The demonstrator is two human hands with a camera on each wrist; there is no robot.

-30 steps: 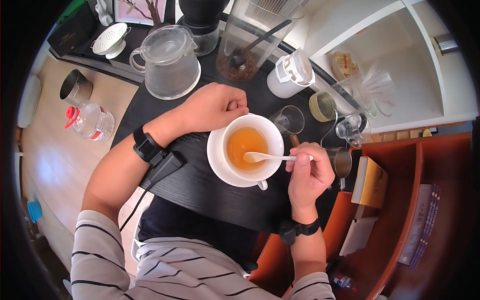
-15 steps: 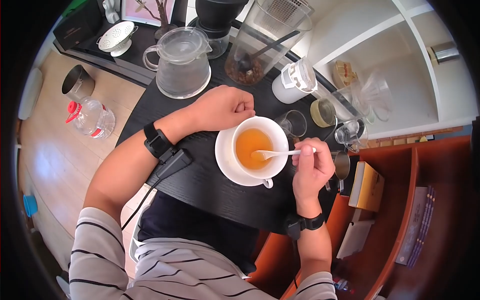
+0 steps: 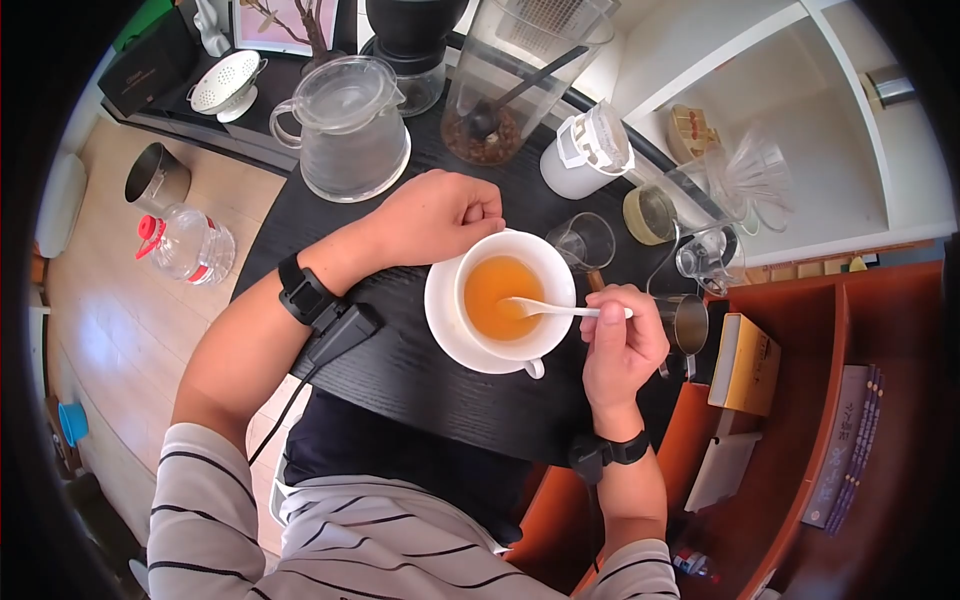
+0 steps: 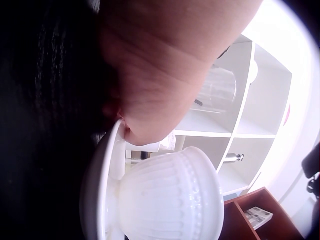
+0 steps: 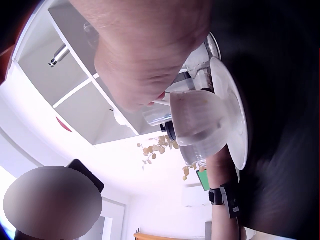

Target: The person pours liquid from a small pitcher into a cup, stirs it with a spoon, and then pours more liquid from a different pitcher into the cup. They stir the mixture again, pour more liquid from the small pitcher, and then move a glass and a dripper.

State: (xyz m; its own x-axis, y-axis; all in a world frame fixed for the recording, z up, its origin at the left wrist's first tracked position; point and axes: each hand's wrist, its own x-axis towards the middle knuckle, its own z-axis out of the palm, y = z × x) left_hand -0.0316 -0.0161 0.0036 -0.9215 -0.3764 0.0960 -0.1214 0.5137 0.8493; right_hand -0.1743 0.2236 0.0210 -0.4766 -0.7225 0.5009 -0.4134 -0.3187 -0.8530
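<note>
A white cup of amber liquid stands on a white saucer. Beside the cup's upper left, my left hand has curled fingers and grips the saucer's edge; the left wrist view shows this hand at the saucer rim. My right hand pinches the handle of a white spoon between thumb and fingers, right of the cup. The spoon's bowl dips into the liquid. In the right wrist view, the hand is next to the cup.
On the black table are a glass pitcher, a tall clear container, a white jar, a small glass and a metal cup. A black device with a cable lies near my left wrist.
The spoon's bowl has shifted slightly within the liquid and less of it shows than a second ago. My left hand stays at the saucer; the head view has moved a little.
</note>
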